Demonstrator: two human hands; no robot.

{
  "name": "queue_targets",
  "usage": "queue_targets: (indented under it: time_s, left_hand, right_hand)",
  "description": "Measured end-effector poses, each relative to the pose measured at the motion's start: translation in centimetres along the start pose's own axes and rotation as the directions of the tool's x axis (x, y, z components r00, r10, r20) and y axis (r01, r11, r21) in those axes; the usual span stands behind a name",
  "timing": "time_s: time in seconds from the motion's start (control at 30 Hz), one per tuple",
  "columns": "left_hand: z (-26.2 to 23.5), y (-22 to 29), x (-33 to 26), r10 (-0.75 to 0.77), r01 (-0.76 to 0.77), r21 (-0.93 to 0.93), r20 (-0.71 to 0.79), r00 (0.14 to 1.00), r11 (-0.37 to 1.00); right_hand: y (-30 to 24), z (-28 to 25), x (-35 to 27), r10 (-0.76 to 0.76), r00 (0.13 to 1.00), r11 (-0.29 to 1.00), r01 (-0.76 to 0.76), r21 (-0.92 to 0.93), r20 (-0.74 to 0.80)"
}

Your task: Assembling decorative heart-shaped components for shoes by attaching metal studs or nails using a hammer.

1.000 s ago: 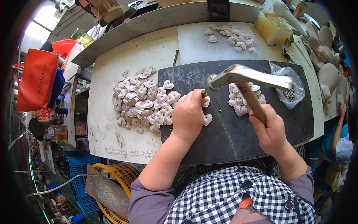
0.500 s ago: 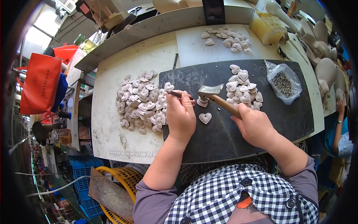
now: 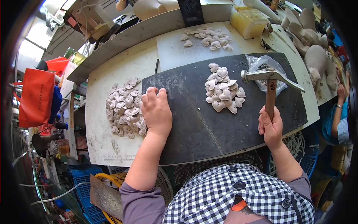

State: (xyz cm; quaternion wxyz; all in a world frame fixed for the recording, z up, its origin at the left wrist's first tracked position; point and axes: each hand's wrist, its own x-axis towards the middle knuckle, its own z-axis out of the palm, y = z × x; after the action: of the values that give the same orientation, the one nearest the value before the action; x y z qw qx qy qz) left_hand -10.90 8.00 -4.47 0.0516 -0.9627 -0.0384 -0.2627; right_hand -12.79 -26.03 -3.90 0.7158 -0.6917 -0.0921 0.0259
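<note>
My right hand (image 3: 271, 127) is closed round the wooden handle of a hammer (image 3: 271, 95), holding it upright at the right of the black board (image 3: 182, 127). Its metal head is partly over a clear bag (image 3: 257, 64) of small metal bits. My left hand (image 3: 157, 114) is palm down with fingers curled, at the right edge of a large pile of pale padded hearts (image 3: 125, 106). A dark end of a slim rod shows by its fingertips; the rest is hidden. A smaller pile of holed hearts (image 3: 223, 89) lies on the board.
More hearts (image 3: 212, 35) lie on a white sheet at the back, beside a yellowish block (image 3: 248, 22). A dark rod (image 3: 156, 66) rests left of the sheet. A raised strip (image 3: 123, 39) edges the table's back. Another person's arm (image 3: 338, 108) shows at far right.
My right hand has swung the hammer right, away from my left hand. The left hand has turned palm down onto the large pile's edge. Loose hearts have gone from the board's middle.
</note>
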Motion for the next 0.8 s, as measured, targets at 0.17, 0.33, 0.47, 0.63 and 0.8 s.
queue_targets:
  time_s: [0.17, 0.33, 0.47, 0.63, 0.8]
  left_hand:
    - [-3.4, 8.7, 0.8, 0.124, -0.070, -0.546, 0.063, 0.990, 0.835]
    - [-1.1, 13.8, 1.1, 0.162, -0.164, -0.372, -0.036, 0.986, 0.914]
    - [-0.4, 12.0, 1.2, 0.099, -0.085, -0.380, 0.016, 0.995, 0.921]
    - [-2.4, 6.7, 0.3, -0.130, 0.230, -0.537, 0.219, 0.967, 0.812]
    - [-3.6, 3.2, -1.9, -0.184, 0.269, -0.539, 0.207, 0.961, 0.798]
  right_hand:
    - [0.0, 0.0, 0.2, 0.026, 1.000, 0.998, -0.026, 0.060, -0.007]
    - [0.2, -0.2, -0.2, 0.016, 0.999, 0.994, -0.013, -0.106, 0.033]
    - [-0.1, -0.2, -0.6, -0.048, 0.997, 0.973, 0.061, -0.224, 0.062]
    - [-0.1, -0.1, -0.6, -0.127, 0.985, 0.953, 0.154, -0.259, 0.117]
    - [-0.3, -0.4, -0.4, -0.108, 0.985, 0.949, 0.143, -0.283, 0.135]
